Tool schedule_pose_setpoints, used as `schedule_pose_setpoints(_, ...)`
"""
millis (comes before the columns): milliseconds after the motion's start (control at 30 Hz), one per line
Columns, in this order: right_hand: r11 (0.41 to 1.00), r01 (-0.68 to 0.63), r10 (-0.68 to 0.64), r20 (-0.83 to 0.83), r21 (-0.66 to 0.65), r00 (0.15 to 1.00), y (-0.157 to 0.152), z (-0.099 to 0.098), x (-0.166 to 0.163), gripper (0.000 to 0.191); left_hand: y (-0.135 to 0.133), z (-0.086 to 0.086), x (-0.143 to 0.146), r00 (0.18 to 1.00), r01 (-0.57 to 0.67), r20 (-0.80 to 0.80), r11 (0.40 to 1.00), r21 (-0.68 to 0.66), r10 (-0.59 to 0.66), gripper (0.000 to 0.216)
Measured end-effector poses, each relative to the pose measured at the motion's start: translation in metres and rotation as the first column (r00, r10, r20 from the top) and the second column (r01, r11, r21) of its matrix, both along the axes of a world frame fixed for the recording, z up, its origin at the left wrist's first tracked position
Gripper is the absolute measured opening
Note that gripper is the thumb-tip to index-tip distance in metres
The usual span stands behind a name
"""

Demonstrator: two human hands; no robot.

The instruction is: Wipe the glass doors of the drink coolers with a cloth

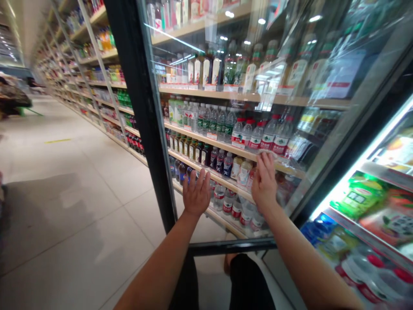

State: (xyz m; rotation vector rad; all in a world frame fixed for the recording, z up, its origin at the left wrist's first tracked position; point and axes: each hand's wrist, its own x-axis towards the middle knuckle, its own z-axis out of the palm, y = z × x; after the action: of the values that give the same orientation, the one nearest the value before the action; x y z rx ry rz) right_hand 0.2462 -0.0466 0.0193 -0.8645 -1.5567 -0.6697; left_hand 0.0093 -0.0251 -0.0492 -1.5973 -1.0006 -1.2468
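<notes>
A black-framed glass door [230, 247] of a lit cooler stands open before me. My left hand [196, 191] rests flat against the lower part of the glass, fingers stretched out and holding nothing. Higher and to the right, my right hand [265, 181] presses a pale cloth [273, 155] to the pane. Only a thin edge of the cloth shows past the fingertips; the rest is under the hand. Through the glass, rows of bottled drinks [221, 120] are visible, blended with reflections.
On the right, the cooler's shelf [371, 234] carries green and red packages [358, 193] and large bottles with red caps [364, 271]. Long stocked shelves [97, 82] run back along the left, beside a pale tiled floor [74, 215]. My legs [248, 284] are just below the door.
</notes>
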Motion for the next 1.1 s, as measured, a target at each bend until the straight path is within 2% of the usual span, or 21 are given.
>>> schedule_pose_setpoints(133, 0.991, -0.107, 0.124, 0.258, -0.077, 0.958, -0.001, 0.013, -0.032, 0.064, 0.001, 0.001, -0.001, 1.0, 0.022, 0.001, 1.0, -0.003, -0.022, 0.049)
schedule_pose_setpoints(200, 0.989, -0.123, 0.141, 0.287, -0.081, 0.948, -0.001, 0.018, -0.04, 0.066, 0.002, 0.002, -0.002, 1.0, 0.025, -0.008, 1.0, 0.009, -0.024, 0.051)
schedule_pose_setpoints(367, 0.99, -0.135, 0.14, 0.136, -0.046, 0.981, 0.0, 0.021, -0.047, 0.065, 0.006, 0.003, -0.005, 0.999, 0.047, -0.004, 0.999, -0.001, -0.047, 0.054)
schedule_pose_setpoints(467, 0.975, -0.155, 0.169, 0.076, -0.156, 0.983, -0.008, 0.011, -0.057, 0.062, 0.004, 0.003, -0.005, 0.998, 0.067, 0.002, 0.998, -0.01, -0.067, 0.057)
schedule_pose_setpoints(600, 0.906, -0.273, 0.3, 0.034, -0.323, 0.953, -0.023, -0.004, -0.072, 0.06, -0.011, 0.006, 0.011, 0.991, 0.132, 0.035, 0.991, -0.027, -0.131, 0.068)
schedule_pose_setpoints(700, 0.852, -0.362, 0.384, -0.018, -0.378, 0.923, -0.032, -0.005, -0.074, 0.059, -0.022, 0.011, 0.03, 0.962, 0.27, -0.041, 0.963, -0.008, -0.27, 0.069)
schedule_pose_setpoints(767, 0.844, -0.377, 0.396, -0.03, -0.381, 0.918, -0.035, -0.001, -0.067, 0.059, -0.025, 0.017, 0.04, 0.957, 0.275, -0.077, 0.959, -0.068, -0.28, 0.063)
schedule_pose_setpoints(833, 0.89, -0.312, 0.327, -0.011, -0.333, 0.945, -0.034, 0.003, -0.054, 0.059, -0.024, 0.022, 0.044, 0.965, 0.238, -0.092, 0.967, -0.092, -0.246, 0.057)
schedule_pose_setpoints(867, 0.929, -0.234, 0.244, -0.002, -0.288, 0.97, -0.031, 0.003, -0.045, 0.059, -0.024, 0.024, 0.045, 0.967, 0.225, -0.098, 0.97, -0.088, -0.233, 0.054)
schedule_pose_setpoints(933, 0.983, 0.002, -0.006, -0.018, -0.185, 1.0, -0.019, -0.002, -0.024, 0.059, -0.024, 0.026, 0.044, 0.965, 0.232, -0.108, 0.969, -0.082, -0.24, 0.049)
schedule_pose_setpoints(1000, 0.959, 0.253, -0.261, -0.043, -0.125, 0.964, -0.001, -0.014, 0.0, 0.061, -0.026, 0.025, 0.043, 0.963, 0.246, -0.091, 0.965, -0.087, -0.254, 0.045)
schedule_pose_setpoints(1100, 0.907, 0.417, -0.414, 0.06, -0.055, 0.908, 0.024, -0.037, 0.027, 0.062, -0.031, 0.02, 0.047, 0.964, 0.254, -0.055, 0.963, -0.092, -0.26, 0.04)
